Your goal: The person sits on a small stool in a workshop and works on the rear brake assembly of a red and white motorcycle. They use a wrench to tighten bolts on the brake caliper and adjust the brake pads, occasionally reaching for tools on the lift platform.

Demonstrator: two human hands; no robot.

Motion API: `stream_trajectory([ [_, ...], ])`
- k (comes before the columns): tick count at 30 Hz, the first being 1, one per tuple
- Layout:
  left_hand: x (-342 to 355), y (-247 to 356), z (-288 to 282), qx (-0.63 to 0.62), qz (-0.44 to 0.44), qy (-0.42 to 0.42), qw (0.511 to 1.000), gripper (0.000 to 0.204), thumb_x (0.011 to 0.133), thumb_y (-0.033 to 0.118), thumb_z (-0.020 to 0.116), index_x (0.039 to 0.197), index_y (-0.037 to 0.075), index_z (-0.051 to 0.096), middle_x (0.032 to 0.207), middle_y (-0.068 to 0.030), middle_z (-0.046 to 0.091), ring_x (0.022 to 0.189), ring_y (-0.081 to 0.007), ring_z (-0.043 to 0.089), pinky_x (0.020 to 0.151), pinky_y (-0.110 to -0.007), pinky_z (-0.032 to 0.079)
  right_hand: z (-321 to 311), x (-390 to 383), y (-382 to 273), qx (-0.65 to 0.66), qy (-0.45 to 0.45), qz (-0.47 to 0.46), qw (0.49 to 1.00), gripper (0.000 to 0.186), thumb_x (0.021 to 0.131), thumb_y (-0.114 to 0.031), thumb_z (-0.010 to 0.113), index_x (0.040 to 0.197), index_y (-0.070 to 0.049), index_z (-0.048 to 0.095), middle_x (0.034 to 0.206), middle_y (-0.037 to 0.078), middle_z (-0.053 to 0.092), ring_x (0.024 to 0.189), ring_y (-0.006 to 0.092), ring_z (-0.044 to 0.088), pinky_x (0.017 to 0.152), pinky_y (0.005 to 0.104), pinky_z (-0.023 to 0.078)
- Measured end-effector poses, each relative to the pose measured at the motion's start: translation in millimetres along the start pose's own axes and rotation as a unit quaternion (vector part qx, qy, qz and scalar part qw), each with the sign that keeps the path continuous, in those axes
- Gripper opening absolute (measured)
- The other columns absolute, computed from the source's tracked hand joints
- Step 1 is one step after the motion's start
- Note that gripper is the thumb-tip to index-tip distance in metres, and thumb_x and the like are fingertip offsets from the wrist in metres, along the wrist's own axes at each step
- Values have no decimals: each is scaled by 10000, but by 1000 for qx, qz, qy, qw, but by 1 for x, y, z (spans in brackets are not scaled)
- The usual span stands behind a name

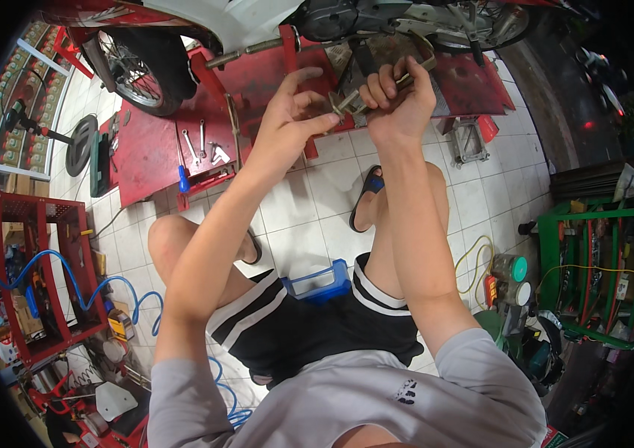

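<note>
My right hand (404,97) is closed around a slim, bent metal lever (427,54); its curved end sticks out above the fist. Its other end, with a small crosspiece (338,104), points toward my left hand (294,112). That hand has its fingers apart, the thumb tip at or very near the crosspiece; I cannot tell whether they touch. Both hands are raised in front of a motorcycle (250,19) standing on a red lift platform (145,142). Fingers of the right fist hide the lever's middle.
On the platform lie wrenches (201,138) and a blue-handled screwdriver (183,179). A blue plastic stool (321,284) shows between my legs. To the left stand a red shelf rack (41,216) and a coiled blue hose (100,287); to the right, a green rack (593,216) and jars (510,267).
</note>
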State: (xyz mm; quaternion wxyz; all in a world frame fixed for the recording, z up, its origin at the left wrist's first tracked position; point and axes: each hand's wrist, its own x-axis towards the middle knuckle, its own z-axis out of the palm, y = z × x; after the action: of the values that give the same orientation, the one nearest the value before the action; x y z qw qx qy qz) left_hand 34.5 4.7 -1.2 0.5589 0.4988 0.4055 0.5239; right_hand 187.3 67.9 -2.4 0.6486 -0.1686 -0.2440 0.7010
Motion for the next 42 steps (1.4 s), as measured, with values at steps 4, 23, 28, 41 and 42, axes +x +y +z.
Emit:
stream_trajectory([
  [4,-3,2,3,22,26,19,999,592,789,-15,629,1318,63,374,982,-76,577,915,-138,551,818,-278,442,1,0,1,-3,5,-3,1000,232,837,-276,562,677,-140,466,520,-10,343,443,104,282,458,275,271],
  [23,-6,3,-4,312,104,-1,944,308,791,11,569,1098,-9,571,894,-112,625,765,-177,597,691,-300,491,10,-2,4,-162,5,0,987,211,858,-229,564,718,-102,470,534,4,371,428,102,298,445,274,259],
  [28,-10,22,9,483,164,9,860,178,750,46,637,910,-32,645,799,-143,590,656,-238,581,589,-312,456,13,-5,9,-286,-59,-25,956,194,837,-159,608,703,-65,504,505,-2,413,398,81,339,391,251,257],
  [41,-9,16,0,487,120,-51,864,184,743,-29,601,919,-29,656,875,-181,617,727,-339,596,654,-369,476,8,-4,23,-423,-114,-68,896,163,768,-160,674,786,-4,634,618,1,572,539,58,470,487,243,361],
  [42,-9,13,-2,466,149,-54,870,183,742,-17,611,919,-27,656,853,-181,617,715,-338,595,646,-371,474,9,-5,26,-420,-124,-77,896,147,788,-146,668,751,-22,598,568,-17,516,479,45,417,437,230,305],
])
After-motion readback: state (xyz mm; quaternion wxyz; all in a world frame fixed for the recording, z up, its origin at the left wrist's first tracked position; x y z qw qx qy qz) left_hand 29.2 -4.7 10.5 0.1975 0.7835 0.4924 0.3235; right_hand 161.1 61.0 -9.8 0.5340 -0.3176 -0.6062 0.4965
